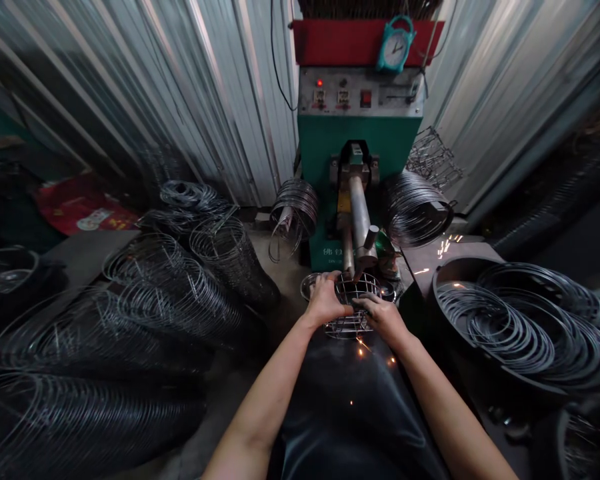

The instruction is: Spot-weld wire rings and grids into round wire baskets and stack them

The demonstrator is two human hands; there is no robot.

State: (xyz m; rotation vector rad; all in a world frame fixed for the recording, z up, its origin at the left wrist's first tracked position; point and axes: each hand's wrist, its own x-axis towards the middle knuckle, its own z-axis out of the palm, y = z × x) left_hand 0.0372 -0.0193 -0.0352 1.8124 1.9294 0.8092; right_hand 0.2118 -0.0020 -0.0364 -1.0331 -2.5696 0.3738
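Observation:
A round wire basket frame (pixel 349 325) is between my two hands, below the tips of the green spot-welding machine (pixel 316 153). My left hand (pixel 326 299) grips its left side, thumb pointing inward across the wires. On the right side, my right hand (pixel 381 312) has its fingers closed on the frame near the top wires. The machine's metal arm (pixel 360 210) reaches down to the frame's far edge. Orange sparks fly below my right hand, over a dark apron (pixel 353 400).
Stacks of wire rings (pixel 175 293) stand on the left. A round black tub (pixel 443 287) of loose rings is at the right. Ring bundles (pixel 415 210) hang beside the machine, and a blue clock (pixel 396 47) hangs above its panel.

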